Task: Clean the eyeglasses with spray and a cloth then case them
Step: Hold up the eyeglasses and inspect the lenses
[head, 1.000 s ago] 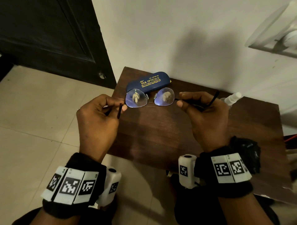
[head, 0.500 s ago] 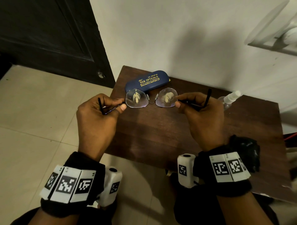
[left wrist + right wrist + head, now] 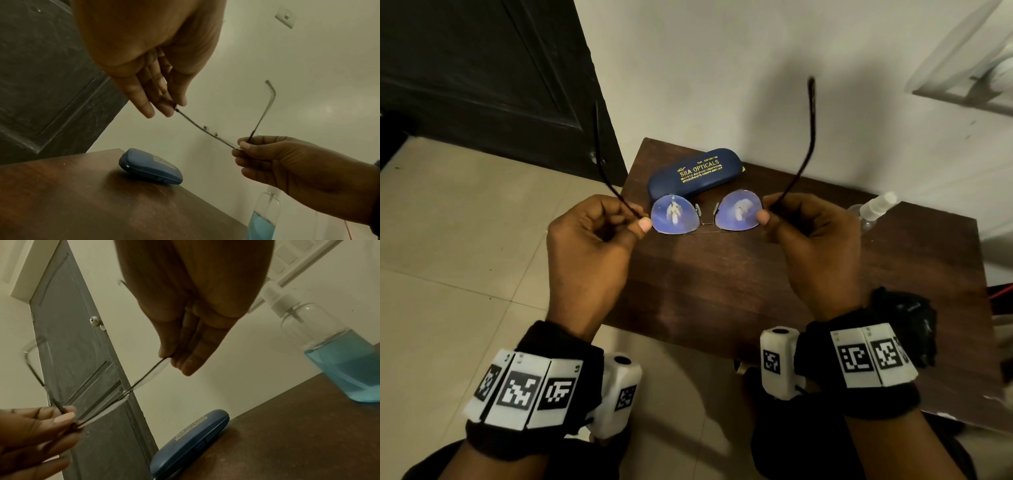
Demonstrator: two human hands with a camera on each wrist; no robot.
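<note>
Thin-framed eyeglasses (image 3: 706, 216) (image 3: 207, 129) (image 3: 131, 387) hang in the air above the dark wooden table (image 3: 722, 291), both temple arms unfolded and pointing up and away from me. My left hand (image 3: 635, 222) pinches the frame at its left hinge. My right hand (image 3: 768, 214) pinches it at the right hinge. Behind the lenses a closed blue glasses case (image 3: 695, 173) (image 3: 151, 165) (image 3: 189, 443) with gold lettering lies on the table. A clear spray bottle (image 3: 873, 209) (image 3: 337, 356) holding blue liquid stands at the table's far right. No cloth shows in any view.
The table (image 3: 82, 203) stands against a white wall (image 3: 722, 68), with a dark door (image 3: 482, 85) to the left and tiled floor (image 3: 448, 257) below. A white fixture (image 3: 969, 72) juts from the wall at the upper right.
Both temple arms have swung open from folded to fully extended upward. The glasses and my hands stayed at about the same place over the table.
</note>
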